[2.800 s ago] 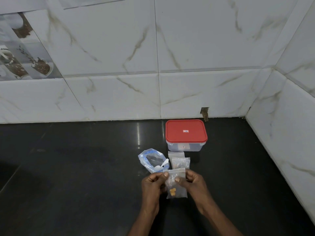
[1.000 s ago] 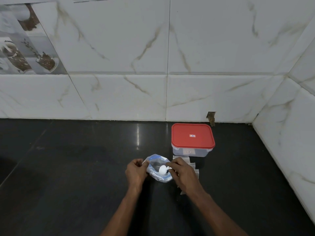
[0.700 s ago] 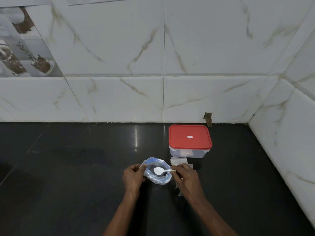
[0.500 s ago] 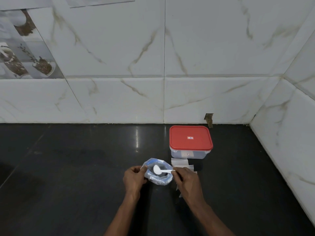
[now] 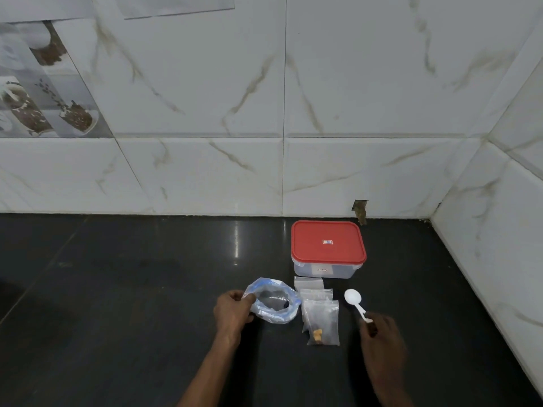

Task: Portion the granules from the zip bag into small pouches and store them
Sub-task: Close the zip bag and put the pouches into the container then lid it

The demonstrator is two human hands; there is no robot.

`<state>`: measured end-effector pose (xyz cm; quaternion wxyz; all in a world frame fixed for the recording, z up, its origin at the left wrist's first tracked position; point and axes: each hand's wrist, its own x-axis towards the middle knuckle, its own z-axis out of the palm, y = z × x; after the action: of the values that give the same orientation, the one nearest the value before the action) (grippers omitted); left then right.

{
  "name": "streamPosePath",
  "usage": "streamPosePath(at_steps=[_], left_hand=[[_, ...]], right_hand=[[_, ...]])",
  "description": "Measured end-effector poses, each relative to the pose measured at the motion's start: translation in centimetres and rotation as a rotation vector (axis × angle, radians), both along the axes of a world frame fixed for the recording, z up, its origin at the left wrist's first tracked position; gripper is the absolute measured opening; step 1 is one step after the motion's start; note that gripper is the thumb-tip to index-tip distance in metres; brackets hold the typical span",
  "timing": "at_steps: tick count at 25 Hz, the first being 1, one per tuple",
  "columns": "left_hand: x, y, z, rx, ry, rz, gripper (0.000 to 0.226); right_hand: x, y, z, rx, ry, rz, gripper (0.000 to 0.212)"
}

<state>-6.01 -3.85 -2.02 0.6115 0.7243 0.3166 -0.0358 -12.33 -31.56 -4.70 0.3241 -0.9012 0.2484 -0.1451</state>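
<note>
Contact is being made by the right hand (image 5: 382,336) with the near end of the white spoon (image 5: 353,298); whether the handle is being pinched or merely touched is being hidden by blur. The spoon's long axis is being pointed away from that hand, bowl farthest. Leftward, past the stacked small pouches (image 5: 318,311), the zip bag (image 5: 274,306) is being gripped at its left rim by the curled left hand (image 5: 233,311), which is nearer it. Any further scoop is judged to depend on crossing over those pouches. Behind them, the red-lidded container (image 5: 327,245) is being seen closed.
</note>
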Motion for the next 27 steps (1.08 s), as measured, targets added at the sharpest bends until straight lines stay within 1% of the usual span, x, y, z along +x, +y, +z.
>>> streamPosePath(at_steps=[2,3,4,5,7,8,9,11,12,13,16,18,21,22,23,25,27], left_hand=[[0.3,-0.2,0.3,0.053,0.023,-0.015,0.008],[0.5,-0.3,0.5,0.071,0.034,-0.020,0.008],[0.7,-0.3,0.8,0.083,0.043,-0.024,0.009],[0.8,-0.4,1.0,0.087,0.045,-0.027,0.011],[0.9,-0.3,1.2,0.082,0.032,-0.021,0.015],[0.9,-0.3,1.5,0.082,0.025,-0.010,0.017],[0.9,-0.1,1.8,0.091,0.023,-0.007,0.017],[0.9,0.2,2.1,0.112,0.023,-0.030,0.013],[1.0,0.3,2.3,0.121,0.019,-0.041,0.011],[1.1,0.4,2.5,0.120,0.010,-0.045,0.010],[1.3,0.4,3.0,0.062,-0.024,-0.031,0.009],[1.1,0.1,3.6,0.042,-0.054,-0.047,0.005],[1.0,-0.2,4.3,-0.009,-0.071,0.016,0.013],[0.9,-0.4,4.5,-0.040,-0.073,0.047,0.007],[0.9,-0.4,4.7,-0.039,-0.081,0.069,0.002],[1.0,-0.8,5.2,-0.008,-0.106,0.092,0.013],[1.0,-1.4,5.9,0.058,-0.125,0.086,0.017]], right_hand=[[0.1,0.2,-0.7,-0.095,0.131,0.079,0.015],[0.3,0.2,-0.6,-0.158,0.148,0.115,0.017],[0.6,0.2,-0.4,-0.191,0.111,0.135,0.019],[0.9,0.7,0.6,-0.177,0.044,0.155,0.019],[1.6,3.2,3.8,0.013,-0.059,0.236,0.011],[2.3,4.7,5.0,0.151,-0.059,0.300,0.008],[3.3,6.2,5.5,0.276,-0.005,0.355,0.010],[5.5,7.7,5.7,0.437,0.116,0.407,0.034],[6.4,8.0,5.8,0.515,0.161,0.416,0.042],[7.3,8.2,6.0,0.615,0.202,0.403,0.043],[8.2,8.9,7.5,0.996,0.366,0.323,0.024],[8.2,8.9,8.5,1.195,0.509,0.255,0.015],[8.3,8.9,9.1,1.340,0.662,0.179,0.017],[8.2,9.0,9.4,1.390,0.688,0.167,0.016],[8.2,9.1,9.5,1.439,0.696,0.155,0.017],[8.1,9.2,9.9,1.534,0.678,0.142,0.024],[8.3,9.3,10.6,1.560,0.684,0.185,0.025]])
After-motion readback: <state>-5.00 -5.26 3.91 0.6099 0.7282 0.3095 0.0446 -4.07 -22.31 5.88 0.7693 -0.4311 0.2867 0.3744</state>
